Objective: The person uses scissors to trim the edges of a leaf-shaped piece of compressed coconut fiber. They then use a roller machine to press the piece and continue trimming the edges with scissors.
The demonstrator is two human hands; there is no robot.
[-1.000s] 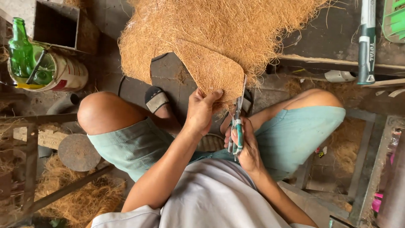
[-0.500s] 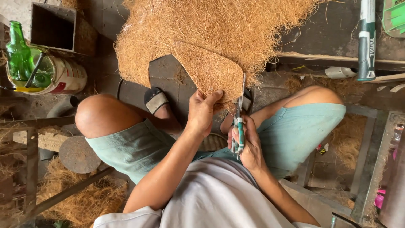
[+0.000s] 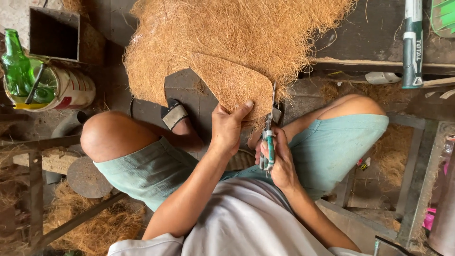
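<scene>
Gripping a fibre mat (image 3: 237, 85), left hand (image 3: 228, 128) nears right hand's (image 3: 279, 161) scissors (image 3: 268, 137).

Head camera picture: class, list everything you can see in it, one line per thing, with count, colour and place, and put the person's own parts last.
coir fibre mat: one, golden brown, on the dark floor at top centre
cut coir piece: one, brown, flat, lying on the mat's lower edge
scissors: one pair, steel blades, green handles, at the piece's right edge
glass bottle: one, green, far left
tin can: one, pale, beside the bottle
wooden box: one, dark, open, top left
hammer: one, green and white handle, top right
sandal: one, black and grey, on a foot
shorts: one pair, pale green
left hand: grips the cut piece
right hand: holds the scissors
</scene>
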